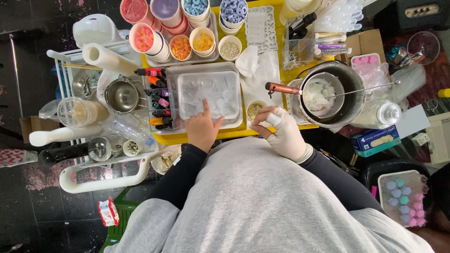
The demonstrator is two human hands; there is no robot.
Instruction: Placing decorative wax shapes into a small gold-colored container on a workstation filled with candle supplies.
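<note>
Near the front edge of the yellow tabletop (276, 70), my bare left hand (202, 129) rests with loose fingers, forefinger touching the clear, shallow plastic mould tray (206, 91), which looks light, bendy and best lifted by its rims, while my gloved right hand (283, 133) curls, gripping nothing I can see.

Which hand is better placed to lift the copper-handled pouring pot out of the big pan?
Probably the right hand: gloved, it lies nearest the copper handle of the pouring pot. The bare left hand points a finger onto the clear mould tray, farther away.
</note>
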